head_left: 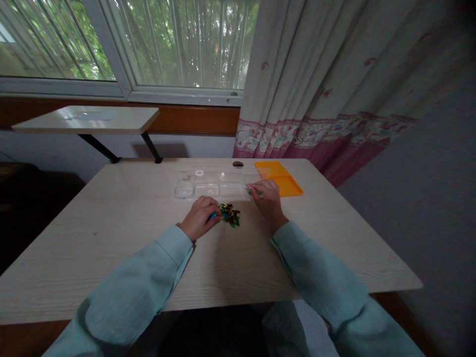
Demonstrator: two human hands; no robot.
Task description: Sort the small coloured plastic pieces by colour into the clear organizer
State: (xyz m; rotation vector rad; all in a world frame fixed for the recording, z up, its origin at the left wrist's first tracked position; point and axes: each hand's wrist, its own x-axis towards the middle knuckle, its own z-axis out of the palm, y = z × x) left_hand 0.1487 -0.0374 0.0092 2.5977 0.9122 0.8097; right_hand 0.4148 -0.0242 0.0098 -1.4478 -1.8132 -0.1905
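Beside a barred window (193,47), two bare hands are at work on a pale wood-grain desk (130,253), as I watch from afar through the head-worn camera. The left hand (203,217), in a light teal sleeve (130,292), touches the left edge of a loose pile of small green, yellow, blue and dark pieces (230,215) on the bare desktop. Its thumb and fingers are bent and narrow, with a blue piece (212,216) showing between them; I cannot tell whether it is gripped. The right hand (266,197) holds small green pieces (250,192) in pinched fingers at the right end of a clear plastic tray with two rows of compartments (207,183); from here, I cannot tell whether the fingertips touch it. The tray lies just beyond the pile. Partly behind the right hand, a flat orange plastic tray (288,187) lies near a floral-trimmed curtain (293,74).
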